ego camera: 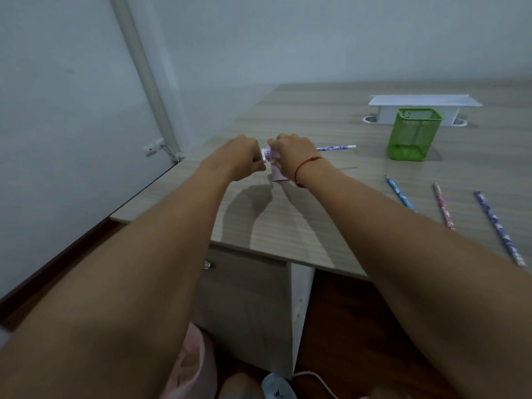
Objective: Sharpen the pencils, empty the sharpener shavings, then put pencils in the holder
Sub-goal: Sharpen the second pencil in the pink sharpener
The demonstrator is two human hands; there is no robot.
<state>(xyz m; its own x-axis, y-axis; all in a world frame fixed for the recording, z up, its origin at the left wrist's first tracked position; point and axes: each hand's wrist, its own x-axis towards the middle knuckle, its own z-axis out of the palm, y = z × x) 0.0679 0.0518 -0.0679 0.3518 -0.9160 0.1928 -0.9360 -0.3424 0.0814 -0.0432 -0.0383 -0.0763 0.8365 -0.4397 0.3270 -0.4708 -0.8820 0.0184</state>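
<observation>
A small purple sharpener (275,168) stands on the wooden desk (331,125), near its left edge. My right hand (293,155) grips the sharpener's body from above. My left hand (244,156) is curled around the crank on its left end. A purple patterned pencil (336,148) sticks out of the sharpener to the right, level with the desk. Three more pencils lie on the desk to the right: a blue one (400,193), a pink one (444,206) and a purple one (499,227). A green mesh holder (413,133) stands upright further back.
A white box-shaped fixture (423,106) sits behind the holder, by two round cable holes. The desk's left edge runs close to the sharpener, with a wall and a pipe (144,70) beyond. A pink bin (190,367) stands on the floor below.
</observation>
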